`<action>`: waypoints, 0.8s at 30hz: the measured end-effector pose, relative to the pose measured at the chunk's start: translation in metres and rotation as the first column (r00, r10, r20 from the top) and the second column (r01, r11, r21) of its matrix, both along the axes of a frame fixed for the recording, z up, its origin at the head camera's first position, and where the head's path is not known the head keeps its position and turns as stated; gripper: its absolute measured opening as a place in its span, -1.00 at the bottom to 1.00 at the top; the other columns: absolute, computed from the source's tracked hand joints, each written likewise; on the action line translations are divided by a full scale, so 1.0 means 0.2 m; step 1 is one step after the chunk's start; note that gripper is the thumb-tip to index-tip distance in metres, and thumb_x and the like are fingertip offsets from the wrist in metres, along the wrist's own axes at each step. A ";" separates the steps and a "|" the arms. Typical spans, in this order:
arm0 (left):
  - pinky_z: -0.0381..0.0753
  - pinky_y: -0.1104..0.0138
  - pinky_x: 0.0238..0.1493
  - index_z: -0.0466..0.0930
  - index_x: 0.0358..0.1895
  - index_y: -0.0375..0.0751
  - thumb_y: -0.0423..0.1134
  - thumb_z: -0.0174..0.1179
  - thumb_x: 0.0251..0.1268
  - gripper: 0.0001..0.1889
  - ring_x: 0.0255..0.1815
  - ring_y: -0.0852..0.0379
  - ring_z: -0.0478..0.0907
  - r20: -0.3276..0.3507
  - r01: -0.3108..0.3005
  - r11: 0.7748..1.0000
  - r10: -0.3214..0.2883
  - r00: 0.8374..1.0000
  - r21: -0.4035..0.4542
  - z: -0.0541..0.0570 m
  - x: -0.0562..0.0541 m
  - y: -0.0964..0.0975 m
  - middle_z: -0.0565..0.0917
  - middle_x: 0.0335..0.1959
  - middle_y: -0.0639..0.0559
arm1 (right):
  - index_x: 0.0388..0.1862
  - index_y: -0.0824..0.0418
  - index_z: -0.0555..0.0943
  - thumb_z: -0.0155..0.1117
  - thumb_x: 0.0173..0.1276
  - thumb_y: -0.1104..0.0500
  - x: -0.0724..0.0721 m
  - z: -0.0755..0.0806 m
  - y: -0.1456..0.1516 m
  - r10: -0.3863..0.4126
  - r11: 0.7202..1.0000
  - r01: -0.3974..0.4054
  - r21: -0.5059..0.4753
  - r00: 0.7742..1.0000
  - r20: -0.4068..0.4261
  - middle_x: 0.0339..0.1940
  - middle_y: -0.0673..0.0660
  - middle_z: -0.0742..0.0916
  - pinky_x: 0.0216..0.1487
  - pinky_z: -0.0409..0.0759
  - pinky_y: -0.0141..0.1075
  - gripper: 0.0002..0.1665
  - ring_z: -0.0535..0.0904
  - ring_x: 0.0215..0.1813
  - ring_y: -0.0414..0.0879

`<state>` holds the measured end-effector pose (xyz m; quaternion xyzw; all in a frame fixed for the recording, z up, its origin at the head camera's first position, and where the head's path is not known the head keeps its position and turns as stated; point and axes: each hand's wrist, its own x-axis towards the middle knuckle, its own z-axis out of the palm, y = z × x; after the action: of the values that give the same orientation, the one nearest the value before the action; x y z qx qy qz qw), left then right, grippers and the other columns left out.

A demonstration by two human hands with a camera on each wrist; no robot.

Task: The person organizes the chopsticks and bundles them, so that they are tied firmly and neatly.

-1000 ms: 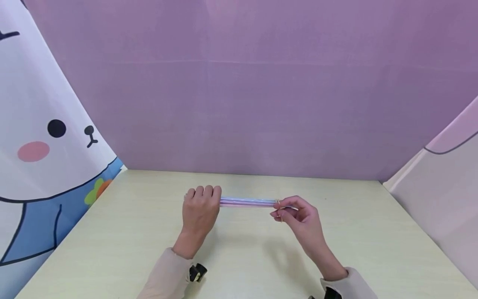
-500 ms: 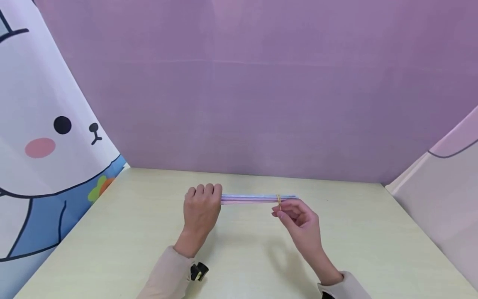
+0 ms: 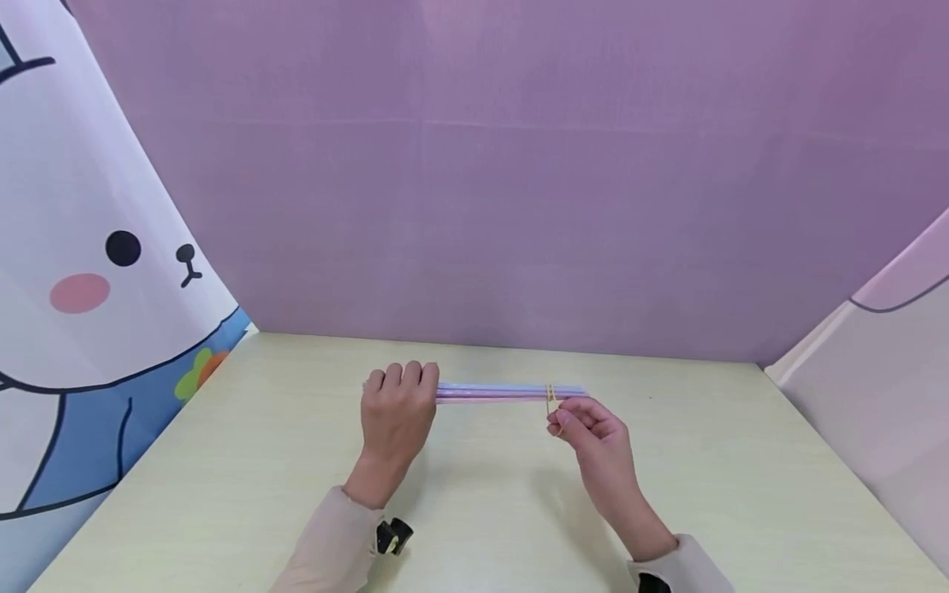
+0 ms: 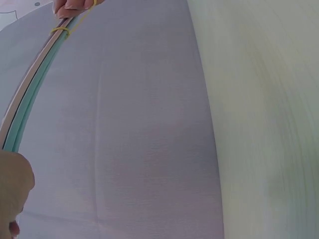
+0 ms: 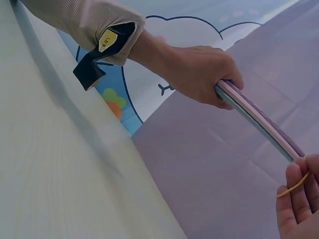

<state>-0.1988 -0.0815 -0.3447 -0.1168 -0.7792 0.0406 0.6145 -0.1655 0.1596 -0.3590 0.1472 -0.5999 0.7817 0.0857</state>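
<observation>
My left hand grips one end of a bundle of slim pastel sticks, its fingers curled over them. The bundle lies level above the table, with blue, purple and pink showing. Near its right end a yellow rubber band goes round the sticks. Just below that end, my right hand pinches a stretched loop of the band between thumb and fingers. In the left wrist view the band circles the pink and teal sticks. The right wrist view shows the band running across my right fingers.
A pale wooden table lies under both hands. Behind it hangs a purple cloth. A cartoon-printed cloth bounds the left side, and a pale cloth the right.
My right fingers have moved off the sticks' right end to just below it, drawing the band down. Band turns now show round the sticks. My left hand keeps its grip.
</observation>
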 end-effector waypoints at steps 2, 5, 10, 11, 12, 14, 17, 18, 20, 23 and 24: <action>0.18 0.34 -0.68 0.25 -0.75 -0.16 -0.56 -0.20 0.17 -0.63 -0.77 0.15 0.08 -0.034 0.004 1.000 -0.003 0.999 0.007 0.00 0.00 0.00 0.37 -0.83 -0.01 | -0.30 0.13 0.61 0.08 0.33 0.47 0.00 0.00 0.00 0.053 0.997 -0.053 -0.049 0.999 -0.004 -0.38 -0.05 0.73 -0.14 0.61 -0.43 -0.73 0.65 -0.30 -0.26; 0.21 0.33 -0.67 0.27 -0.75 -0.17 -0.54 -0.17 0.20 -0.63 -0.78 0.13 0.13 -0.042 0.002 1.000 -0.001 0.999 0.017 0.00 -0.01 0.00 0.39 -0.83 -0.02 | -0.29 0.13 0.61 0.05 0.31 0.51 0.00 -0.01 0.00 0.103 0.989 -0.103 -0.101 0.995 -0.011 -0.36 -0.06 0.73 -0.10 0.59 -0.43 -0.68 0.65 -0.28 -0.25; 0.21 0.33 -0.66 0.26 -0.74 -0.16 -0.53 -0.17 0.22 -0.63 -0.78 0.12 0.15 -0.006 0.004 1.000 -0.004 1.000 0.024 -0.01 -0.01 0.00 0.36 -0.83 -0.01 | -0.30 0.14 0.62 0.16 0.27 0.45 0.01 -0.03 -0.03 0.043 0.999 -0.041 -0.030 0.995 0.092 -0.39 -0.08 0.74 -0.15 0.63 -0.40 -0.77 0.66 -0.33 -0.27; 0.19 0.34 -0.66 0.25 -0.74 -0.16 -0.53 -0.17 0.21 -0.63 -0.77 0.12 0.14 0.001 0.004 1.000 -0.004 1.000 0.022 -0.01 -0.01 0.00 0.35 -0.83 -0.01 | -0.31 0.18 0.63 0.20 0.25 0.44 0.01 -0.04 -0.04 0.004 1.000 -0.006 0.025 0.996 0.089 -0.40 -0.08 0.75 -0.18 0.64 -0.40 -0.81 0.67 -0.35 -0.28; 0.18 0.34 -0.66 0.25 -0.74 -0.16 -0.53 -0.17 0.21 -0.63 -0.77 0.13 0.12 0.010 0.004 1.000 -0.004 1.000 0.021 -0.01 0.00 0.00 0.33 -0.83 -0.01 | -0.32 0.22 0.64 0.24 0.22 0.44 0.01 -0.04 -0.05 -0.046 0.995 0.040 0.093 0.997 0.065 -0.41 -0.10 0.75 -0.23 0.64 -0.41 -0.85 0.66 -0.37 -0.29; 0.16 0.34 -0.66 0.25 -0.74 -0.16 -0.54 -0.15 0.18 -0.64 -0.77 0.13 0.11 0.017 0.007 1.000 -0.007 1.000 0.019 -0.02 -0.01 0.00 0.33 -0.83 -0.01 | -0.35 0.31 0.64 0.30 0.17 0.45 0.02 -0.06 -0.06 -0.148 0.959 0.159 0.234 0.987 -0.066 -0.42 -0.09 0.74 -0.27 0.63 -0.45 -0.90 0.66 -0.38 -0.32; 0.16 0.35 -0.66 0.27 -0.73 -0.17 -0.51 -0.08 0.20 -0.66 -0.78 0.12 0.16 0.037 -0.009 1.000 0.008 0.999 0.021 -0.02 -0.01 0.00 0.37 -0.82 -0.02 | -0.38 0.40 0.65 0.33 0.08 0.52 0.02 -0.07 -0.07 -0.225 0.881 0.344 0.325 0.908 -0.353 -0.39 0.04 0.74 -0.21 0.61 -0.49 -0.88 0.64 -0.28 -0.35; 0.16 0.35 -0.65 0.28 -0.73 -0.18 -0.50 -0.06 0.19 -0.66 -0.78 0.11 0.18 0.042 -0.011 1.000 0.010 0.999 0.025 -0.02 -0.01 0.00 0.38 -0.82 -0.03 | -0.39 0.39 0.65 0.34 0.06 0.53 0.02 -0.08 -0.07 -0.228 0.860 0.389 0.331 0.872 -0.433 -0.38 0.09 0.73 -0.17 0.59 -0.52 -0.86 0.63 -0.24 -0.36; 0.16 0.35 -0.65 0.29 -0.73 -0.19 -0.51 -0.03 0.17 -0.67 -0.78 0.10 0.18 0.054 -0.019 0.999 0.017 0.998 0.032 -0.02 0.00 0.00 0.38 -0.82 -0.03 | -0.40 0.38 0.66 0.34 0.01 0.57 0.01 -0.08 -0.07 -0.200 0.848 0.426 0.316 0.809 -0.552 -0.35 0.20 0.72 -0.08 0.56 -0.52 -0.81 0.62 -0.16 -0.36; 0.14 0.34 -0.65 0.27 -0.74 -0.18 -0.54 0.03 0.07 -0.68 -0.79 0.10 0.16 0.066 -0.026 0.999 0.023 0.998 0.044 -0.02 0.00 0.00 0.34 -0.83 -0.02 | -0.40 0.34 0.66 0.36 -0.07 0.59 0.01 -0.09 -0.06 -0.154 0.846 0.439 0.304 0.746 -0.648 -0.35 0.22 0.72 -0.03 0.53 -0.54 -0.74 0.63 -0.13 -0.33; 0.14 0.34 -0.65 0.27 -0.74 -0.18 -0.54 0.06 0.04 -0.69 -0.79 0.10 0.15 0.071 -0.027 0.999 0.023 0.997 0.048 -0.02 -0.01 0.00 0.33 -0.84 -0.02 | -0.40 0.33 0.66 0.36 -0.08 0.59 0.01 -0.09 -0.06 -0.139 0.848 0.437 0.301 0.731 -0.668 -0.36 0.22 0.72 -0.03 0.52 -0.54 -0.73 0.63 -0.13 -0.32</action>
<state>-0.1998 -0.0817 -0.3487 -0.0934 -0.8024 0.0251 0.5889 -0.1629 0.1470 -0.3766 0.3145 -0.7128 0.5082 0.3671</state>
